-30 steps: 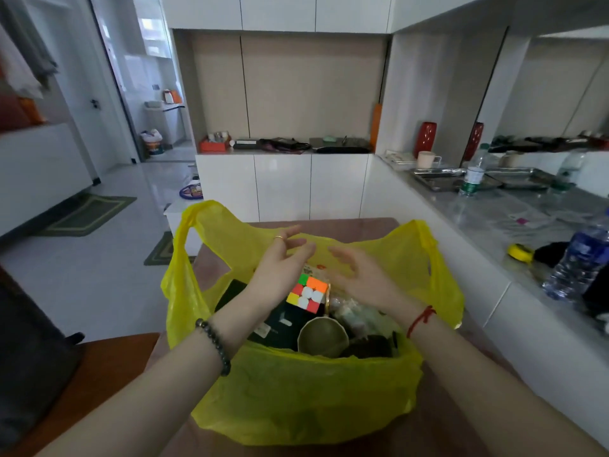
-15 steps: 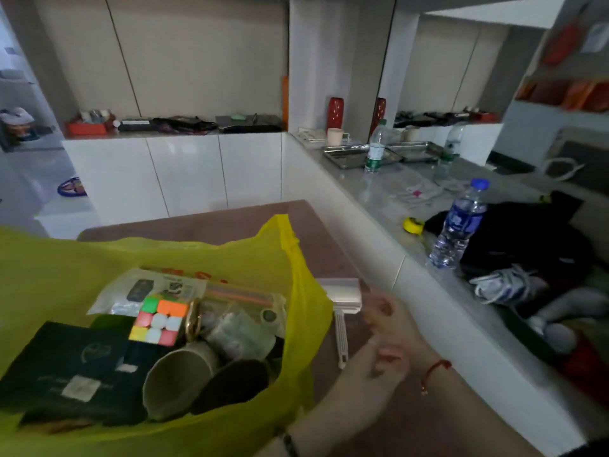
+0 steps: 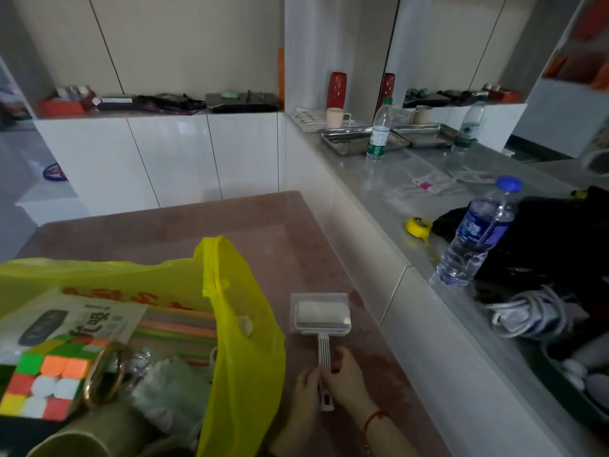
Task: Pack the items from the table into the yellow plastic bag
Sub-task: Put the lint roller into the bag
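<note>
The yellow plastic bag [image 3: 244, 324] stands open at the lower left of the brown table [image 3: 164, 232]. Inside it lie a colour cube [image 3: 46, 380], a gold bangle [image 3: 105, 374], a printed packet [image 3: 99, 318], a cardboard tube [image 3: 79, 437] and other items. A white lint roller [image 3: 321, 313] lies flat on the table just right of the bag, handle toward me. My right hand [image 3: 349, 380] curls around the handle from the right. My left hand [image 3: 306, 390] pinches it from the left, its forearm passing beside the bag.
A grey counter [image 3: 379, 192] runs along the table's right edge, higher than the table. On it are a blue-capped water bottle [image 3: 474, 235], a yellow tape measure [image 3: 418, 225], black fabric [image 3: 560, 242], white shoes [image 3: 530, 315], metal trays [image 3: 349, 140] and a green-capped bottle [image 3: 379, 130].
My view has swung right, away from the bag's mouth. Both hands left the bag, moved to the table on its right and closed on the lint roller's handle.
</note>
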Motion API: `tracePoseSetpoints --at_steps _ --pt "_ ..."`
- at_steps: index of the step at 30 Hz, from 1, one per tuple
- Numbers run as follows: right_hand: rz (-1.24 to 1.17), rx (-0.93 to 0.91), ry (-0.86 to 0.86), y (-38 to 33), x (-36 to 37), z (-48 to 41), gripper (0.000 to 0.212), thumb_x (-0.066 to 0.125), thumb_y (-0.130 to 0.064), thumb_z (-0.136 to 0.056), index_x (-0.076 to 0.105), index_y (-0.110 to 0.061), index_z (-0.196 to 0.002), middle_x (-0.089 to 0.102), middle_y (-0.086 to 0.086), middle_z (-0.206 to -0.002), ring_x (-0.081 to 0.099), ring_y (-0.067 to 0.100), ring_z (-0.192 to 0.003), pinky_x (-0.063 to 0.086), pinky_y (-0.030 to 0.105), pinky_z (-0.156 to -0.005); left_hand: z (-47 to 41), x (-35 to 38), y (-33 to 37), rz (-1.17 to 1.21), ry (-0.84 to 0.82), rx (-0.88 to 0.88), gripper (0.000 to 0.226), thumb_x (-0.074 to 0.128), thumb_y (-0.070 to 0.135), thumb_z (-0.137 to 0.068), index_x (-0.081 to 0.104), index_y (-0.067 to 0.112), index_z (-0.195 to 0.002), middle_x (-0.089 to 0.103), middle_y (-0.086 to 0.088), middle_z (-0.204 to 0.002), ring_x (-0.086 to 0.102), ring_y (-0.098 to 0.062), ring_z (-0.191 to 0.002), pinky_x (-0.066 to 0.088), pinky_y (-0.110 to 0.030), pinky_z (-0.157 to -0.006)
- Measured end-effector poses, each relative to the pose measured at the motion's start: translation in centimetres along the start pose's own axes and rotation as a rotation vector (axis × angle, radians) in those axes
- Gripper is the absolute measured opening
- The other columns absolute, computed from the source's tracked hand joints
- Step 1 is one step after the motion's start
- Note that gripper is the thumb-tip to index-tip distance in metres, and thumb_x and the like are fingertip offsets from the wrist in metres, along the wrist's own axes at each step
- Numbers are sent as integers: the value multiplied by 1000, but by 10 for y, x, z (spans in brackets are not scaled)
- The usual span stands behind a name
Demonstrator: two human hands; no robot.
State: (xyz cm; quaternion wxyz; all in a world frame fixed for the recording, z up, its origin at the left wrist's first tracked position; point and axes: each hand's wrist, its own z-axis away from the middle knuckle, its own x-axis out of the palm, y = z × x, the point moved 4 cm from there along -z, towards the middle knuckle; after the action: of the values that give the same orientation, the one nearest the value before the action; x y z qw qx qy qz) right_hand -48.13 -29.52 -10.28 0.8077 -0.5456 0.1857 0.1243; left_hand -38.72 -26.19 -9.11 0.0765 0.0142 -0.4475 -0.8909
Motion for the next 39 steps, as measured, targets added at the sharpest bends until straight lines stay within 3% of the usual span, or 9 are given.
tracePoseSetpoints --at_steps 5,8,12,16,20,26,30,35,39 --pt "-187 43 -104 -3 -6 8 22 56 1 -84 59 -4 -105 66 17 -101 62 16 -77 51 25 -69 18 11 10 97 -64 -56 23 37 18 -97 57 9 -96 61 -12 -85 59 -21 -70 49 -24 -49" --pt "-345 -9 -152 -14 -21 29 29 57 4 -83 59 -6 -110 70 14 -94 68 15 -75 53 23 -62 28 16 18 110 -69 33 20 39 13 -96 58 17 -101 62 -22 -112 61 -38 -103 52 -38 -79" --pt "-523 -145 -175 -61 -47 66 35 55 4 -83 57 -12 -113 69 13 -101 68 17 -83 52 20 -59 81 11 59 153 -101 277 22 50 12 -92 55 33 -96 58 -10 -116 61 -18 -100 54 -20 -67" --pt "-649 -393 -178 -131 -74 115 61 74 -22 -67 52 -12 -122 63 20 -111 61 27 -99 52 25 -78 149 -1 106 135 -151 554 23 57 29 -88 54 49 -99 57 -2 -125 57 -7 -113 47 -31 -99" --pt "-660 -711 -169 -206 -88 186 62 80 -52 -49 64 -28 -104 70 -6 -90 64 7 -83 53 16 -70 221 -33 145 170 -263 775 45 56 46 -71 52 42 -116 54 -2 -130 57 -4 -115 44 -26 -101" --pt "-571 -917 -200 -273 -56 263 41 70 -37 -68 60 -26 -106 69 -11 -84 62 1 -77 51 13 -65 297 -119 167 51 -245 1016 46 50 31 -80 47 32 -127 54 4 -129 55 3 -111 42 -6 -86" --pt "-451 -858 -245 -296 -12 277 27 57 -5 -85 58 -17 -109 63 -4 -83 59 2 -64 49 11 -62 312 -206 171 -187 -21 1153 37 47 45 -79 56 37 -114 62 18 -114 54 3 -110 40 -12 -89" --pt "-93 -735 -294 -299 56 263 30 49 -5 -91 58 -33 -86 52 -10 -64 49 3 -52 39 22 -55 309 -321 187 -654 652 1290 32 51 38 -76 56 34 -108 53 7 -120 45 -5 -116 33 -18 -100" --pt "153 -698 -348 -288 104 255 24 44 -9 -94 57 -23 -78 43 -4 -61 39 12 -58 31 27 -56 289 -381 208 -849 896 957 74 70 26 -74 33 20 -137 34 -15 -144 28 -31 -136 27 -45 -110"
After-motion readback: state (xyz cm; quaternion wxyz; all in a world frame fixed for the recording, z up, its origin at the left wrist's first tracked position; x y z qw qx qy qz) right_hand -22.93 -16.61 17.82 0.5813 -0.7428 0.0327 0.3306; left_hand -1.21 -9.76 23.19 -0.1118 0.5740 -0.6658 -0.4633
